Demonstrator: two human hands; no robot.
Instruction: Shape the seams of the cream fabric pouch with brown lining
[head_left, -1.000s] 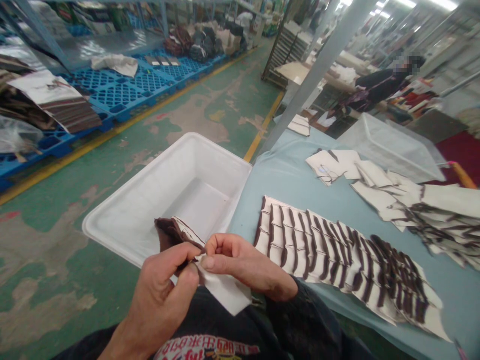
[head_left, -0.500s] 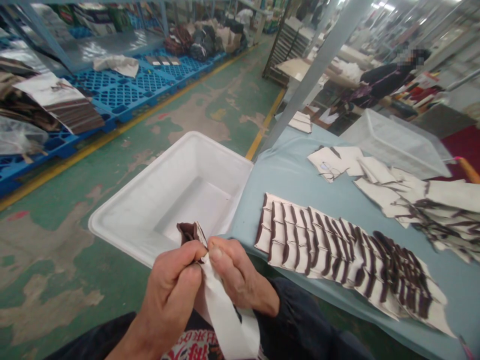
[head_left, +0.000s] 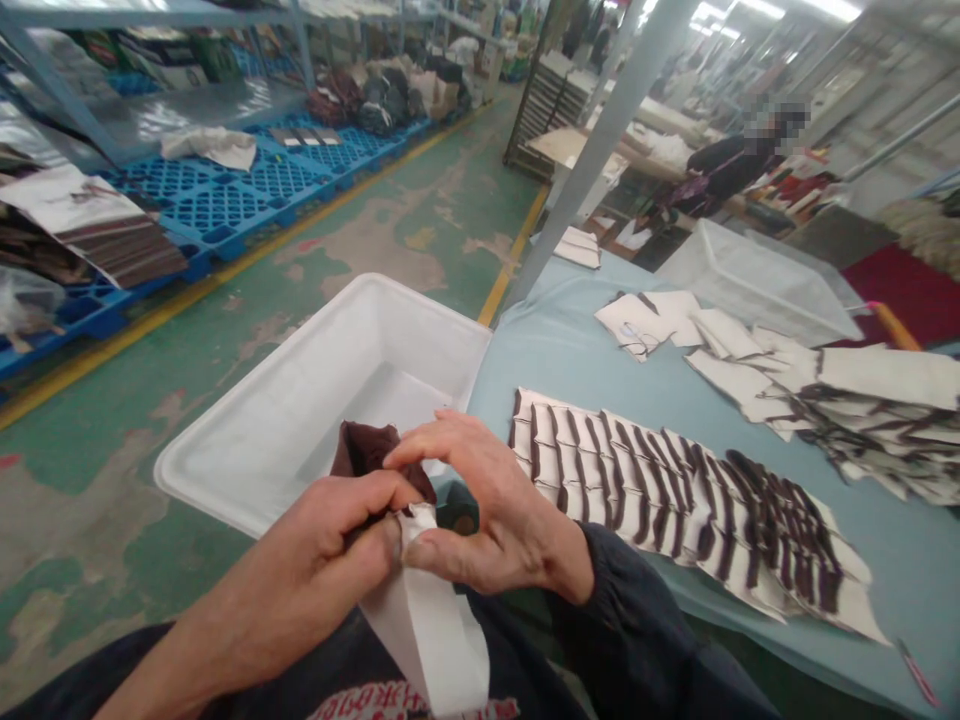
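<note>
A sewn fabric piece point(head_left: 431, 640), white below with a dark brown part point(head_left: 364, 450) on top, is held in front of my body. My left hand point(head_left: 337, 540) pinches it where white meets brown, thumb and bent fingers closed. My right hand point(head_left: 499, 510) is spread in a wide curve beside it. Its thumb lies against the white cloth near the pinch, and its fingertips reach the brown part's edge. Behind the hands stands a white plastic tub point(head_left: 247, 430). Rows of similar white and brown pieces point(head_left: 637, 480) overlap on the blue-covered table point(head_left: 540, 340) to the right.
More white pieces point(head_left: 885, 385) lie piled at the table's right, with a clear plastic bin point(head_left: 757, 290) behind. A slim pink tool point(head_left: 916, 675) rests near the front edge. A grey post point(head_left: 592, 160) rises by the table. Blue pallets point(head_left: 225, 200) line the left; a person point(head_left: 720, 165) works beyond.
My right hand has let go of its pinch and spread its fingers. The brown part now stands up more open. My left hand still grips the piece; the view has shifted slightly.
</note>
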